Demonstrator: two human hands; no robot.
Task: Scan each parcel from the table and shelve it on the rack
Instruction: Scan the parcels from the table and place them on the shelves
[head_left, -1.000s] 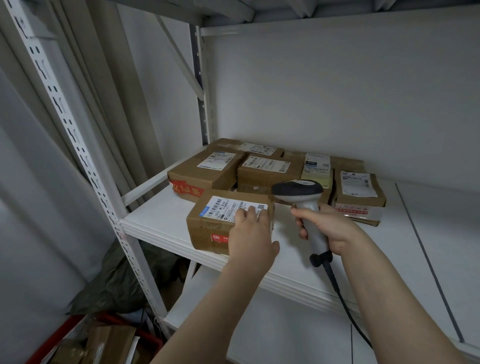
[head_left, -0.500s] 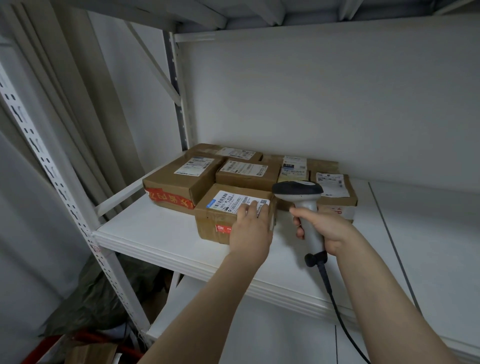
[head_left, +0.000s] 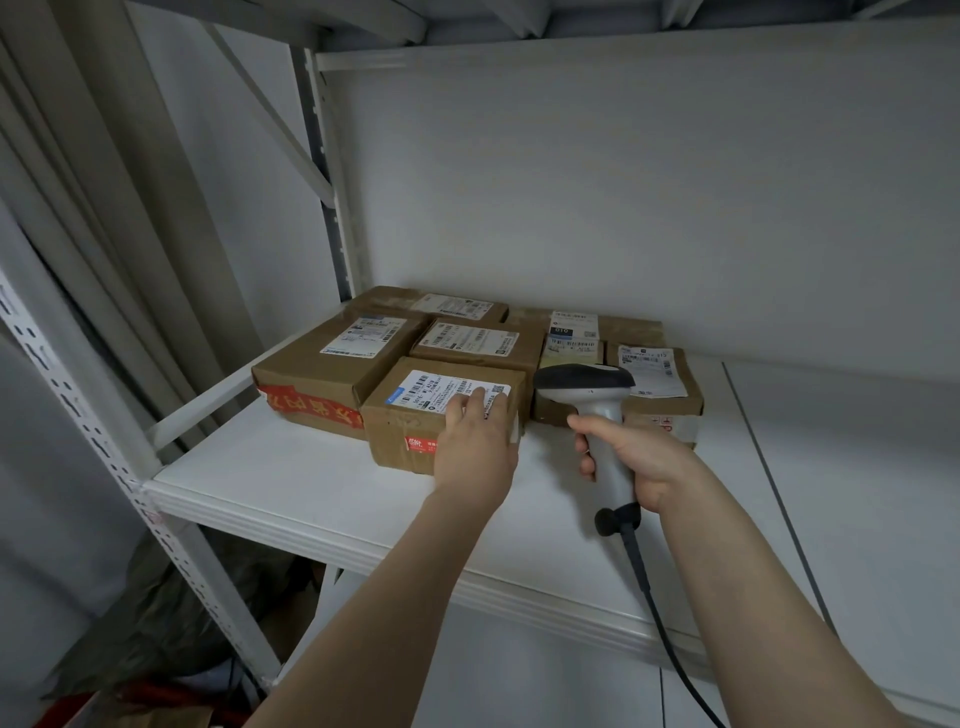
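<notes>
Parcel (head_left: 410, 421) has slid from the shelf's (head_left: 291, 483) near edge back against the other boxes (head_left: 332, 364) (prob. shelved now), left hand (head_left: 475, 441) fingers flat, together on top, right hand (head_left: 641, 457) clamped round the scanner (head_left: 584, 382).

Parcel storeroom: metal rack (head_left: 78, 400), labelled cardboard parcels (head_left: 337, 364), barcode scanner (head_left: 597, 410).

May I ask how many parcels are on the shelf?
7: front parcel under the left hand; red-taped parcel left; back-left parcel; middle parcel; pale parcel behind the scanner; back-right parcel; far-right parcel. More may be hidden.
</notes>
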